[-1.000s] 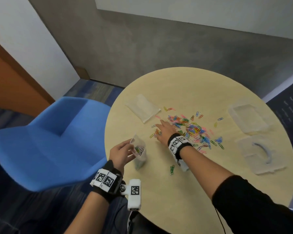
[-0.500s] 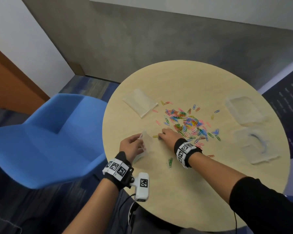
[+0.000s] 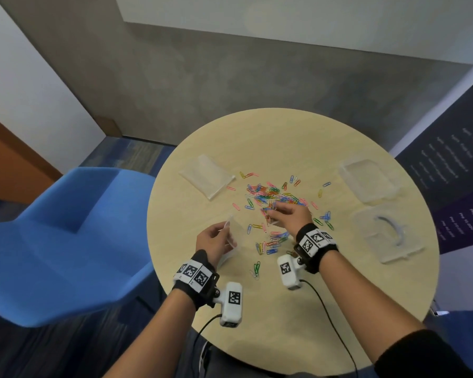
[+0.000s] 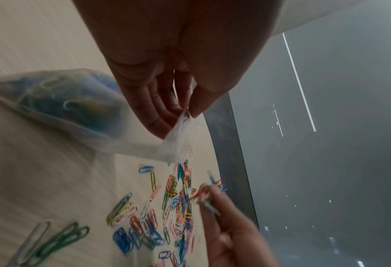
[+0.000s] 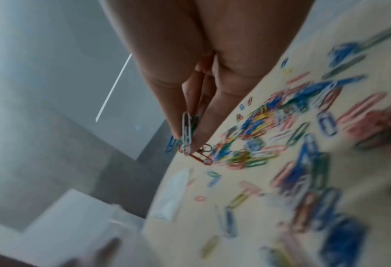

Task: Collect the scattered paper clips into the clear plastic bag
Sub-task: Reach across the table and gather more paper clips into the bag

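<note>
Coloured paper clips (image 3: pixel 273 196) lie scattered over the middle of the round table (image 3: pixel 284 309), with more near my wrists (image 3: pixel 273 242). My left hand (image 3: pixel 216 242) pinches the top edge of a clear plastic bag (image 3: pixel 235 236) that holds several clips (image 4: pixel 59 101). In the left wrist view the thumb and fingers (image 4: pixel 185 112) pinch the bag's rim (image 4: pixel 178 133). My right hand (image 3: pixel 280 214) hovers just right of the bag and pinches a small bunch of clips (image 5: pixel 188 137), lifted off the table.
A second flat clear bag (image 3: pixel 206 177) lies at the table's far left. Two clear plastic box parts (image 3: pixel 366 181) (image 3: pixel 385 236) sit at the right. A blue chair (image 3: pixel 58 241) stands close to the table's left edge.
My right hand has raked clips toward the near side and lifted a bunch off the table. The left hand has brought the bag up and to the right, nearer the pile.
</note>
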